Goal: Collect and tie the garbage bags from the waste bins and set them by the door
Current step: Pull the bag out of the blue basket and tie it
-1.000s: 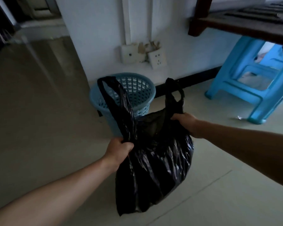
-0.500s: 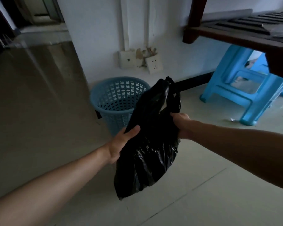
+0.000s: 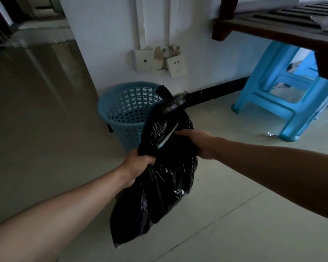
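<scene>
We are standing on a pale tiled floor (image 3: 235, 214) beside a light blue-white wall (image 3: 110, 35) with two sockets (image 3: 160, 62) low on it and chipped plaster between them. From the head view, a blue perforated waste bin (image 3: 125, 110) sits against the wall with no liner visible in it, and a blue plastic stool (image 3: 284, 103) stands to the right under a dark slatted wooden frame (image 3: 284, 25). In front of the bin we hold a black garbage bag (image 3: 159, 195) off the floor. Our left hand (image 3: 138, 163) is fisted around bunched plastic at the bag's left top edge; our right hand (image 3: 197, 142) grips the right side of the neck. The bag's loose top flaps (image 3: 170, 104) stick up, blurred, above both hands.
</scene>
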`<state>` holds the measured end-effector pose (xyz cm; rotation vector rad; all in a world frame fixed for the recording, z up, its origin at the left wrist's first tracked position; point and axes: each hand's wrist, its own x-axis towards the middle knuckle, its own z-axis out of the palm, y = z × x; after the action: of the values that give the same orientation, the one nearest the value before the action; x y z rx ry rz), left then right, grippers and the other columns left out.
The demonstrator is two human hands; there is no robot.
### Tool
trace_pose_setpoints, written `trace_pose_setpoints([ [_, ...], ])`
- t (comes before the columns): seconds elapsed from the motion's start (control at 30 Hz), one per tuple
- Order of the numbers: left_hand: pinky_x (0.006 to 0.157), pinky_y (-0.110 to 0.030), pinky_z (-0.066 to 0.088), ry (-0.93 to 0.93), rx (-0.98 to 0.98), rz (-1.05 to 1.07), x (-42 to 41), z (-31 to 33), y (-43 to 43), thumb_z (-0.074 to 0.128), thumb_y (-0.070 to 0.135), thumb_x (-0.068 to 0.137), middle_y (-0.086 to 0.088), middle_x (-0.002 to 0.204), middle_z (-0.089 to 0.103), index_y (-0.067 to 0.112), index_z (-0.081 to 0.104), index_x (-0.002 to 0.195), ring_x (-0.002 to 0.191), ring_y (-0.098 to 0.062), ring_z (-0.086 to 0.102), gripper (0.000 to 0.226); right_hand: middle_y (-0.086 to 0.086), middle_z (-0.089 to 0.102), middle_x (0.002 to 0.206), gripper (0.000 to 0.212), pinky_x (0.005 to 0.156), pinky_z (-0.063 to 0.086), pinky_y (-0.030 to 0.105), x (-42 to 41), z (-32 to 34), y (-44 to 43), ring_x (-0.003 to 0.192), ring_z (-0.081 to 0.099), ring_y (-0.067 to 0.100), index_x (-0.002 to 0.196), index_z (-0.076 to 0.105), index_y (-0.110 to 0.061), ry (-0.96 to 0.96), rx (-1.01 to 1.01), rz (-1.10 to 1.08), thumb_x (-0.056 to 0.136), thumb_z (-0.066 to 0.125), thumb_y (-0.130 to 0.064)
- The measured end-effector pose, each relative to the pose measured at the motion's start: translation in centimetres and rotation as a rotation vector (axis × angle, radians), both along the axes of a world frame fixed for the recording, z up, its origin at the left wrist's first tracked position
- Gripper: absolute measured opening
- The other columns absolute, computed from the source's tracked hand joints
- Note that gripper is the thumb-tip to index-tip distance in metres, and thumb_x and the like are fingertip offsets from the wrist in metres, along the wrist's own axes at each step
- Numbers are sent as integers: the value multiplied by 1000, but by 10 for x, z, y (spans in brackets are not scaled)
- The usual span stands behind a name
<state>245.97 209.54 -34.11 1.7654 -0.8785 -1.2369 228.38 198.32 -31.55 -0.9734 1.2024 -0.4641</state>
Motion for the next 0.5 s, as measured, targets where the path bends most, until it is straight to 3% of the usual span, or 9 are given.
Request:
trace_pose_setpoints([
  [0.07, 62, -32, 49, 209, 38, 147, -4, 2, -4, 53, -6, 73, -15, 68, 57, 2, 59, 69, 63, -28, 58, 11, 13, 75, 86, 25, 69, 60, 34, 5, 4, -2, 76, 73, 28, 95, 67, 1, -56, 17, -120, 83, 70, -21],
  [0.17, 53, -27, 46, 392, 72, 214, -6, 7, -9, 51, -3, 75, -8, 61, 54, 6, 59, 69, 52, -22, 54, 13, 20, 75, 94, 29, 85, 58, 48, 14, 9, -3, 94, 72, 35, 102, 59, 9, -214, 93, -195, 93, 56, -19],
  [0.3, 46, -23, 42, 511, 45, 203, -5, 10, -15, 57, 15, 82, -1, 59, 52, 15, 59, 66, 44, -14, 51, 16, 24, 73, 87, 27, 80, 58, 53, 31, 21, 1, 81, 73, 37, 105, 49, 9, -343, 117, -251, 101, 44, -18],
  [0.37, 57, -28, 47, 605, -2, 162, -3, 9, -18, 54, 38, 88, -2, 67, 59, 17, 65, 76, 55, -16, 58, 26, 17, 67, 68, 22, 75, 60, 50, 38, 25, -1, 63, 70, 32, 98, 49, 5, -402, 121, -320, 102, 43, -15],
  [0.43, 79, -37, 52, 596, -57, 123, -1, 8, -20, 57, 58, 84, -7, 87, 70, 17, 73, 99, 78, -22, 67, 46, 7, 47, 54, 19, 65, 60, 42, 43, 24, -7, 43, 53, 20, 90, 51, -2, -408, 137, -386, 102, 44, -14],
  [0.5, 87, -41, 53, 513, -67, 100, -5, 14, -20, 73, 59, 69, -11, 100, 71, 17, 71, 103, 89, -25, 68, 55, 3, 37, 54, 20, 52, 54, 34, 44, 19, -11, 31, 37, 13, 85, 51, -6, -288, 111, -397, 100, 47, -18],
])
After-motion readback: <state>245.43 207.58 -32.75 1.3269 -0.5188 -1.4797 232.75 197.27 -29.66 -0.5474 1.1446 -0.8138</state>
